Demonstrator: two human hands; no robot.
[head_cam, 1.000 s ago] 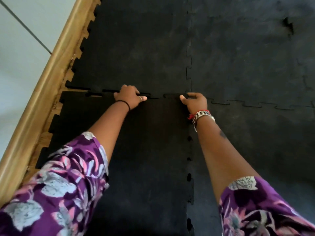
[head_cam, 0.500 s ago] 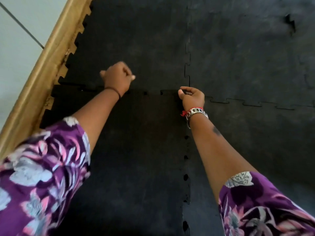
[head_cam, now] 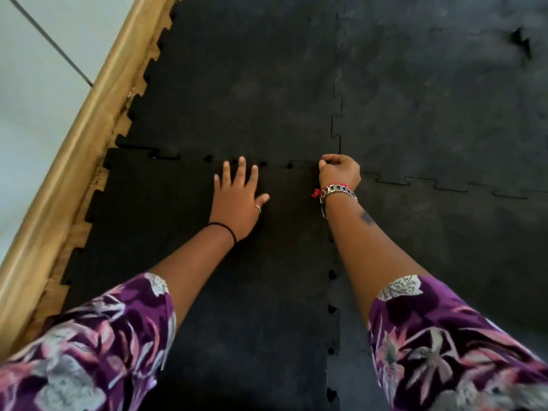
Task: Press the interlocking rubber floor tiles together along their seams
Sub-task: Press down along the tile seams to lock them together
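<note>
Black interlocking rubber tiles cover the floor. The near tile [head_cam: 237,292] lies under both my arms, and its far edge meets the far left tile [head_cam: 243,84] along a toothed seam [head_cam: 207,158] with small gaps showing. My left hand [head_cam: 237,197] lies flat on the near tile, fingers spread, fingertips at that seam. My right hand [head_cam: 339,173] is curled at the near tile's far right corner, where the seams cross; its fingertips are hidden. The right-hand seam [head_cam: 330,307] of the near tile shows several dark gaps.
A wooden skirting board [head_cam: 74,149] runs diagonally along the left, with a pale wall [head_cam: 35,84] beyond it. Brown floor shows between the tile teeth and the skirting. More joined tiles [head_cam: 444,114] extend to the right, with a small tear [head_cam: 522,43] at the far right.
My left hand was a raised fist above the seam; now it lies open and flat on the near tile. My right hand has stayed at the corner.
</note>
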